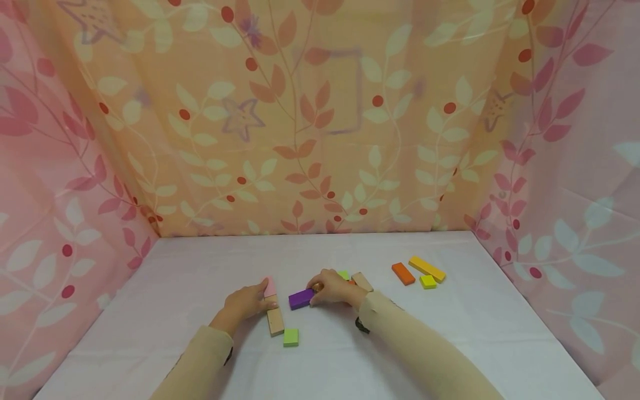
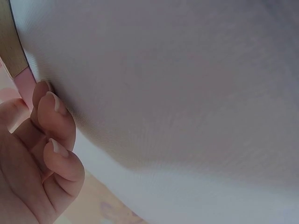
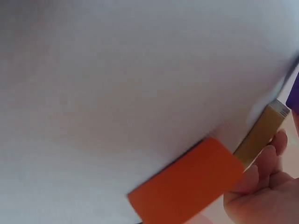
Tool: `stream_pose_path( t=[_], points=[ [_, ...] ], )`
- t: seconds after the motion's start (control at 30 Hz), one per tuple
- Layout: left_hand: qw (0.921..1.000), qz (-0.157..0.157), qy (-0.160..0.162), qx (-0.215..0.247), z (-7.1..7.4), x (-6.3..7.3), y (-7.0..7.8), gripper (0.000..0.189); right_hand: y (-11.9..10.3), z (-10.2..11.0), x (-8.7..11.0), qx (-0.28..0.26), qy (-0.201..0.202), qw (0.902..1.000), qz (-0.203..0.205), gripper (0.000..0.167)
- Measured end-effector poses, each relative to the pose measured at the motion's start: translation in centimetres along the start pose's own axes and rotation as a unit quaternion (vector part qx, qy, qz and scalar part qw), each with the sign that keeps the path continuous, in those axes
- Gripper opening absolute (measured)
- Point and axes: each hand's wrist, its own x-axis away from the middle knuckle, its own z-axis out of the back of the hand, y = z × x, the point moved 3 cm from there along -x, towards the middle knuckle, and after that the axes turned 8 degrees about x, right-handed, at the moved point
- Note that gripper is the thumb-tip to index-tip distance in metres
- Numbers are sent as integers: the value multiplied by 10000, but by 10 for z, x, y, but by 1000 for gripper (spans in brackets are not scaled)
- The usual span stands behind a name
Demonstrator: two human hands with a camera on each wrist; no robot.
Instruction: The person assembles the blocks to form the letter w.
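Note:
In the head view, my left hand (image 1: 246, 304) is at a row of blocks left of centre, fingertips along a pink block (image 1: 270, 286) and a plain wooden block (image 1: 275, 322) continuing the row nearer me. The left wrist view shows the pink block (image 2: 25, 86) between the thumb and curled fingers (image 2: 56, 116). My right hand (image 1: 334, 288) pinches the right end of a purple block (image 1: 300, 299), lying slanted beside the row. Something brown shows between its fingers. In the right wrist view, a wooden block (image 3: 261, 135) and an orange block (image 3: 187, 182) appear near that hand.
A light green block (image 1: 291, 337) lies at the row's near end. Behind my right wrist are a wooden block (image 1: 362, 281) and another green block (image 1: 343, 275), partly hidden. Farther right lie an orange block (image 1: 403, 273), a long yellow-orange block (image 1: 427, 268) and a small yellow block (image 1: 428, 281).

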Motion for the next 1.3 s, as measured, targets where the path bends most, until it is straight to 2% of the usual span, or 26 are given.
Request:
stream_pose_path(
  t=[0.17,0.23,0.3,0.4,0.57,0.77,0.87,1.07,1.17,1.3],
  points=[
    [10000,-10,-2,7,0,-1,0,82,2,6,4,-340,38,9990,303,34],
    [10000,0,-6,-1,0,0,0,82,1,9,6,-842,-51,9960,290,33],
    [10000,17,-15,-7,1,0,-1,82,1,11,9,-1475,-170,9888,162,33],
    [10000,50,-48,-18,2,1,1,83,0,13,13,-2370,-271,9711,-16,33],
    [10000,46,-51,-39,2,3,1,82,1,13,17,-2988,-190,9541,-36,35],
    [9999,-103,15,-32,1,2,0,82,4,12,24,-3186,-288,9474,-132,40],
    [9999,-113,38,-21,2,1,1,82,5,10,26,-3199,-352,9460,-376,40],
    [9998,-181,55,-66,2,2,1,82,3,2,29,-3355,-594,9374,-718,40],
    [9998,-169,43,-75,2,2,1,82,1,-3,30,-3183,-665,9429,-723,40],
    [9999,-82,2,-73,1,1,1,83,-4,-9,31,-2726,-594,9582,-633,37]
  ],
)
